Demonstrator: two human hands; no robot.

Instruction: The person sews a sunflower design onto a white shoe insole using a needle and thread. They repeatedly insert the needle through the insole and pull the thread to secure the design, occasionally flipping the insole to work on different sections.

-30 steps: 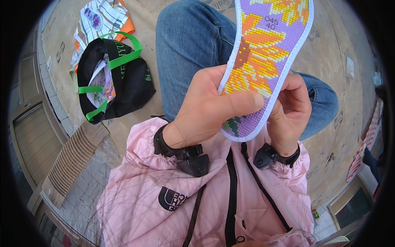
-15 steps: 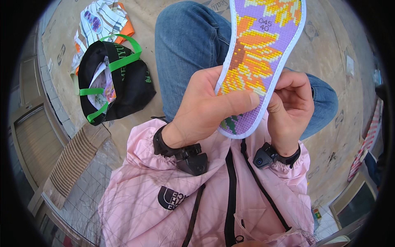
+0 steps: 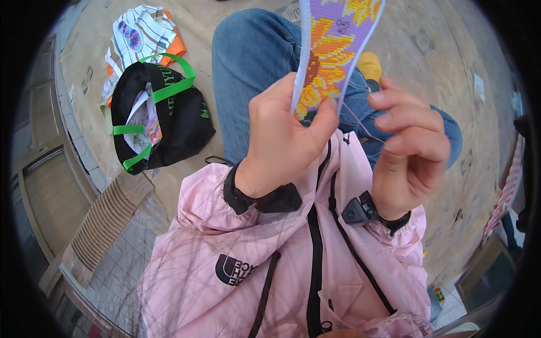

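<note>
My left hand is closed on the heel end of an embroidered insole, its thumb pressing on the stitched face. Yellow and orange flower stitching covers much of the purple insole, which has a pale edging; its far end runs past the top of the view. From the insole's right edge a thin purple thread stretches to my right hand. That hand is apart from the insole, fingers curled against the thumb around the thread. Whether a needle is also between the fingers cannot be made out.
At the left stands a black bag with green handles, with colourful pieces inside. Beyond it lies striped cloth over something orange, a purple-patterned insole on top. My jeans-clad knees flank the work. A ridged brown strip lies at lower left.
My right hand has drawn away from the insole to the right, and a taut thread now shows between them. My left hand has tilted the insole and shifted it slightly left.
</note>
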